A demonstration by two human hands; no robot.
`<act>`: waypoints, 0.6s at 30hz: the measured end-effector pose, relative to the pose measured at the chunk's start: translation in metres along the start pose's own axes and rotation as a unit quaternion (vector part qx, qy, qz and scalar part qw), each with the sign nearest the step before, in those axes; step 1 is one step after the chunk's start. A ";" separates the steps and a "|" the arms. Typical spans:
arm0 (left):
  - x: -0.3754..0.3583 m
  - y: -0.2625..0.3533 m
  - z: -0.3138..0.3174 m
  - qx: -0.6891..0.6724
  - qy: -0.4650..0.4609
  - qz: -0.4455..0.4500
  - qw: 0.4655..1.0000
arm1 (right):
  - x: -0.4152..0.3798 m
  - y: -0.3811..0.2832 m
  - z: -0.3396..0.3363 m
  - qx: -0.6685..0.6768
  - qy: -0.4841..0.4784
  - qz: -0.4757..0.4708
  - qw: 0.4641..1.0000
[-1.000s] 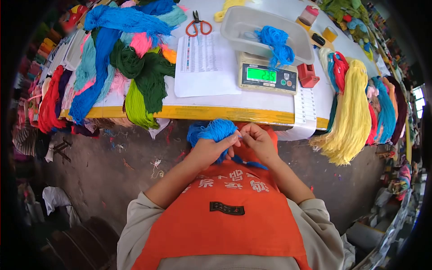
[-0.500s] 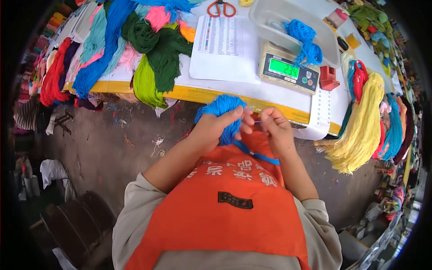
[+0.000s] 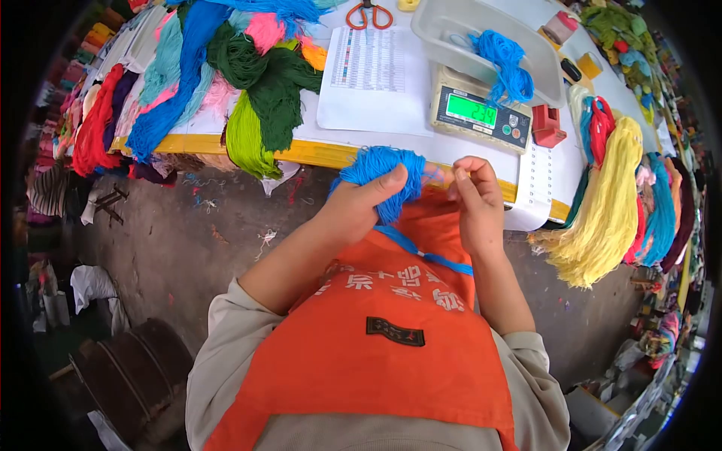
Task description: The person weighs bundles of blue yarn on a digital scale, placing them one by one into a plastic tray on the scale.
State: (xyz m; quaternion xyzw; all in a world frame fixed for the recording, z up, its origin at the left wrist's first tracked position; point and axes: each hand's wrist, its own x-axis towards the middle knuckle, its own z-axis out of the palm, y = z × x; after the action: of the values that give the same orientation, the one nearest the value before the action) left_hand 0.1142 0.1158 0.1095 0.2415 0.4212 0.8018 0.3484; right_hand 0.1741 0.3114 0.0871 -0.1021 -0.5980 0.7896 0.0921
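Note:
A bundle of blue yarn (image 3: 382,174) is gripped in my left hand (image 3: 361,201), above the orange apron (image 3: 361,361) and just off the table's front edge. My left thumb presses on the bundle. To its right, my right hand (image 3: 481,207) is raised with thumb and fingertips pinched together; a strand between them is too small to make out. A blue strip (image 3: 429,257) lies across the apron below the hands. Behind them on the table, a digital scale (image 3: 481,113) with a lit green display carries a clear plastic tub (image 3: 545,56) holding another blue skein (image 3: 504,64).
Colored skeins hang over the table's yellow edge (image 3: 320,152), among them dark green yarn (image 3: 274,94) and pale yellow yarn (image 3: 613,207). A printed sheet (image 3: 372,83), red-handled scissors (image 3: 369,15) and a red block (image 3: 547,126) lie on the table.
My right hand has moved to the right and slightly up, away from the bundle. The bundle has turned and shifted slightly right in my left hand.

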 end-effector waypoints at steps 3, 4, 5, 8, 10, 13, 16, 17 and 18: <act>0.001 -0.005 0.002 0.005 0.023 0.028 0.999 | -0.011 -0.007 0.004 -0.020 -0.077 0.001 0.997; 0.003 -0.008 0.003 0.007 0.020 0.037 0.999 | -0.016 -0.015 0.011 -0.034 -0.108 0.009 0.994; 0.004 -0.010 0.006 0.008 0.016 0.036 0.999 | -0.016 -0.011 0.013 -0.034 -0.134 -0.019 0.990; 0.006 -0.015 0.010 0.062 0.005 0.047 0.997 | -0.016 -0.006 0.018 -0.053 -0.164 -0.065 0.983; 0.004 -0.013 0.017 0.034 0.049 0.047 0.997 | -0.021 -0.013 0.021 -0.039 -0.135 -0.025 0.990; 0.000 -0.007 0.015 0.045 0.092 0.050 0.994 | -0.021 -0.014 0.011 0.042 -0.112 0.048 0.992; -0.001 0.002 0.021 0.116 0.068 0.072 0.988 | -0.020 -0.014 0.013 0.029 -0.109 0.057 0.992; 0.000 0.004 0.024 0.151 0.050 0.092 0.983 | -0.020 -0.014 0.014 0.026 -0.124 0.067 0.990; 0.000 0.002 0.024 0.151 0.049 0.093 0.983 | -0.022 -0.016 0.017 0.026 -0.124 0.066 0.990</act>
State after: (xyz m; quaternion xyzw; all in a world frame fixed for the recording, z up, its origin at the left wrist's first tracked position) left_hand 0.1295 0.1274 0.1235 0.2897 0.5299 0.7686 0.2108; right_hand 0.1910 0.2943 0.1077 -0.0401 -0.5760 0.8158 -0.0321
